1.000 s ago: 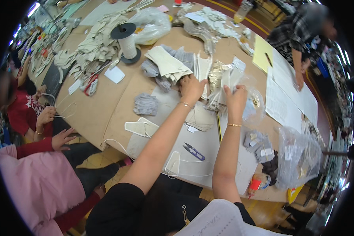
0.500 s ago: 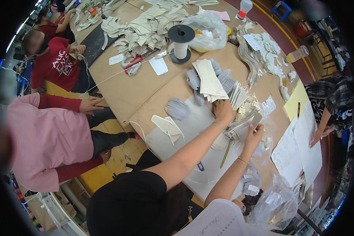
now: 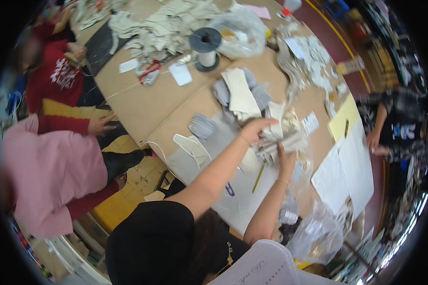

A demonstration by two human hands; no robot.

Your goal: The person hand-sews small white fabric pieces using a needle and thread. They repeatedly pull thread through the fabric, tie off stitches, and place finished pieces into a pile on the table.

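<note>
My left hand [image 3: 257, 130] reaches over the table, its fingers closed on a bundle of thin cut pieces [image 3: 272, 132], off-white to grey. Beside it, my right hand [image 3: 286, 159] is wrapped round the near side of the same bundle, thumb on top. Motion blur hides the exact fingertips. Just beyond my left hand, a stack of cream cut pieces [image 3: 241, 95] lies on grey bundles [image 3: 218, 92]. Further left sits another grey bundle [image 3: 202, 126]. A thin green pencil [image 3: 258, 178] lies on the white sheet [image 3: 238, 209] below my hands.
A black-ended spool [image 3: 206, 58] stands mid-table, near red-handled scissors [image 3: 150, 71] and a large plastic bag [image 3: 238, 35]. Pale cut pieces [image 3: 166, 28] are heaped at the far side. Persons stand at left, one in a pink shirt [image 3: 57, 166], and another at right beside paper sheets [image 3: 345, 175].
My left hand has come off the cream stack onto the bundle nearer me. My right hand has moved left and closed on that bundle too. The whole view has shifted.
</note>
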